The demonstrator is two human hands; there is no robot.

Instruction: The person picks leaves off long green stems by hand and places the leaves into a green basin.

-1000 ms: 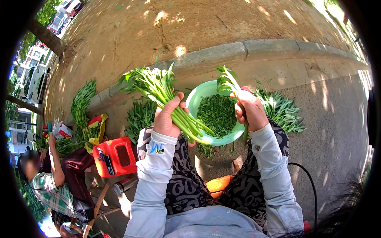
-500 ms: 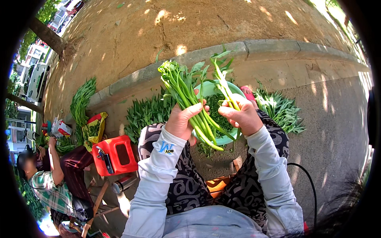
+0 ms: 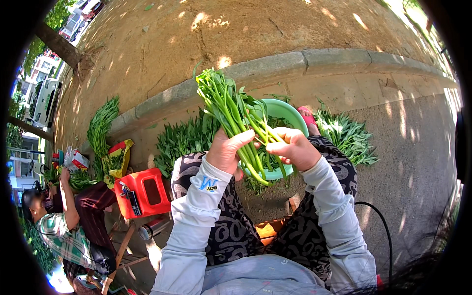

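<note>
My left hand [image 3: 223,152] is wrapped round a thick bunch of water spinach [image 3: 221,105], its leafy tips pointing up and away, its cut stem ends hanging toward me. Close beside it, my right hand [image 3: 299,150] pinches a stalk of water spinach [image 3: 264,129] that lies against the bunch's right side. Below both hands stands a pale green basin [image 3: 295,117] with loose leaves inside, partly hidden by the bunch and my hands. Piles of leafy greens [image 3: 184,137] lie on the ground left of the basin, with another heap of greens [image 3: 344,137] to its right.
A red plastic jug [image 3: 138,209] stands at my left, near a metal flask [image 3: 155,227]. Beyond are a yellow bag [image 3: 119,169] and long greens [image 3: 102,125]. A person [image 3: 64,226] sits at far left. A stone curb [image 3: 275,65] runs across ahead.
My right hand has moved left and brought its stalk against the bunch. The stalk was upright and apart before. My left hand stays nearly in place, still holding the bunch.
</note>
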